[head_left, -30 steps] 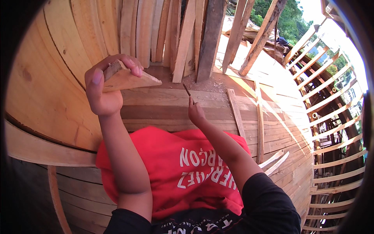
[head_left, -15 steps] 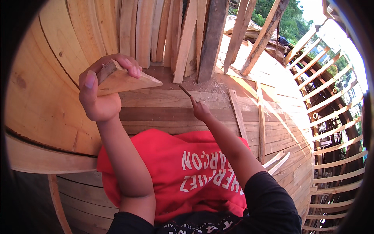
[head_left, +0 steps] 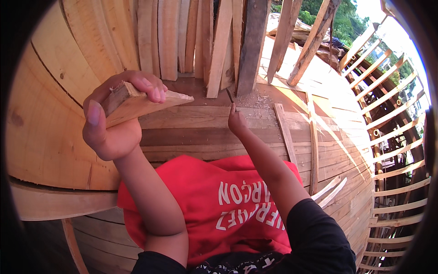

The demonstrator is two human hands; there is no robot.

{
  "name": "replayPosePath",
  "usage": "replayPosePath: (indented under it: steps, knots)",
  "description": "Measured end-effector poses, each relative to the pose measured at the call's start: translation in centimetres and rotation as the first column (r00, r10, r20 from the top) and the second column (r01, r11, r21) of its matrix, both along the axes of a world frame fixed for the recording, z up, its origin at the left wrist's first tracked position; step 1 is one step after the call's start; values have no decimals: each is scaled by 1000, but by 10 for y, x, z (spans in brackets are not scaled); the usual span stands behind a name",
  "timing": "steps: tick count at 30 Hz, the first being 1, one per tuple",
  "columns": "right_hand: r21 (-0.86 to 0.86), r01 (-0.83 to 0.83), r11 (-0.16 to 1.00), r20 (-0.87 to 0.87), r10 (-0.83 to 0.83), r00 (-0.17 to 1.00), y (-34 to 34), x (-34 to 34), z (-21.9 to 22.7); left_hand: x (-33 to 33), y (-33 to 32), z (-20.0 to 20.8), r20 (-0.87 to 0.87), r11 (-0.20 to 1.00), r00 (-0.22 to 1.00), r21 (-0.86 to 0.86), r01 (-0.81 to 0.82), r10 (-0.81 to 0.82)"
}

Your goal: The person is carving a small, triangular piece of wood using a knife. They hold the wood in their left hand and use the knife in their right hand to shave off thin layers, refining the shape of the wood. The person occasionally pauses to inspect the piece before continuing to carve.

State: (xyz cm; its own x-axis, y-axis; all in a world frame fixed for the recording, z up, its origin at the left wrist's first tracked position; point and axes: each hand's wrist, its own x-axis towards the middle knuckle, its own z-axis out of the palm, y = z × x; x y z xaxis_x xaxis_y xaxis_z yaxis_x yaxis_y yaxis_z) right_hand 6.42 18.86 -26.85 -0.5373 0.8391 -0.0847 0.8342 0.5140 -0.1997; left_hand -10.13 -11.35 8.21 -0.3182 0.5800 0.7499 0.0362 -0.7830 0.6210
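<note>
Nearest to us, over the red cloth [head_left: 219,205] that lies on our lap, we raise our left hand [head_left: 112,123]. Its grip is clamped on a wooden wedge [head_left: 137,102]: the thumb stands up against the thick, rough-cut end on the left, and the fingers [head_left: 150,86] fold over the top face. The wedge is pale, with a clear grain, and it gets thinner toward the right until it ends in a sharp, slightly chipped point. It hangs in the air, apart from the planks [head_left: 191,132] below it.

Further out, our right hand [head_left: 237,122] reaches to the planking. Its grip is closed together on a thin dark tool [head_left: 230,96], maybe a pencil or a nail; we cannot tell which. The tip of the tool touches the surface near a patch of sawdust [head_left: 251,98].

The planks run across before us, and a loose wooden strip [head_left: 285,132] lies on them just beside the right hand. Between both hands the wood is bare, so there is open room there. On the left a big curved wall of boards [head_left: 45,118] closes the space. Behind the hands, upright boards [head_left: 178,36] and a dark post [head_left: 251,45] lean together and end the room. On the far right, curved ribs [head_left: 388,150] stand in a row, with green trees [head_left: 342,18] beyond.
</note>
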Motion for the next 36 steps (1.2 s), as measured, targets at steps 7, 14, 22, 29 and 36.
replayPosePath:
  steps: [7, 14, 22, 29, 36]
  knots:
    - [-134, 210, 968, 20, -209, 978, -5, 23, 11, 2, 4, 1, 11, 1000, 1000, -5, -2, 3]
    - [-39, -204, 978, 272, 207, 940, -27, 60, 24, -10, -1, -3, 2, 991, 1000, 132, 29, -29]
    - [188, -501, 845, 128, 485, 865, -29, 100, 1, -5, -2, -4, 13, 997, 999, 69, -37, 36]
    - [-47, -387, 921, 296, 383, 875, -29, 142, 32, 5, 1, -5, -15, 999, 999, 21, -45, 45]
    - [53, -578, 814, 211, 557, 803, -6, 180, 22, 4, -2, -8, 11, 997, 997, 12, -70, 70]
